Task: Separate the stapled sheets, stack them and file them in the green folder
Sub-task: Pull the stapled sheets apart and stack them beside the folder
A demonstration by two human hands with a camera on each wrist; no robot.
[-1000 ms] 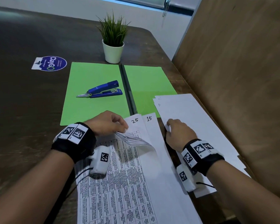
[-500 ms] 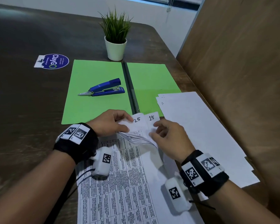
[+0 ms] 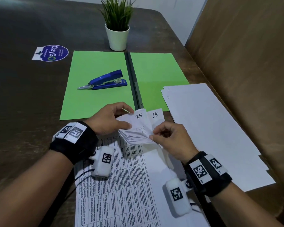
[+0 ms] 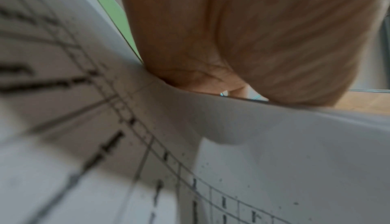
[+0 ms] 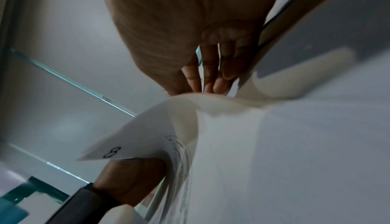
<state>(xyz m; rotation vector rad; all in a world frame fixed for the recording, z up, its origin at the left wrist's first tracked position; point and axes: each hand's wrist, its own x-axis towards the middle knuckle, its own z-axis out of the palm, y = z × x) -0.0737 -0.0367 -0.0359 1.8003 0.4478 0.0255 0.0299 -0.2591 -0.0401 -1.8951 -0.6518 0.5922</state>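
Observation:
A stapled set of printed sheets (image 3: 121, 185) lies on the table before me, its top pages folded back at the far corner, numbers 25 and 15 showing. My left hand (image 3: 110, 120) pinches the folded-back corner (image 3: 138, 122). My right hand (image 3: 169, 138) pinches the edge of the lifted pages (image 3: 138, 138) from the right. The green folder (image 3: 105, 82) lies open beyond, with a blue stapler (image 3: 105, 80) on its left half. In the right wrist view a curled sheet (image 5: 147, 141) marked 8 rises near the fingers (image 5: 211, 77). The left wrist view shows my palm (image 4: 232, 44) over printed paper (image 4: 105, 127).
A pile of blank-side-up white sheets (image 3: 211, 128) lies at the right, overlapping the folder's right half. A potted plant (image 3: 117, 30) stands behind the folder. A round sticker (image 3: 52, 53) is on the dark table. A brown panel (image 3: 244, 63) walls the right side.
My right hand has left the white pile at the right and come over to the lifted pages, now pinching their edge. The left hand keeps hold of the folded corner.

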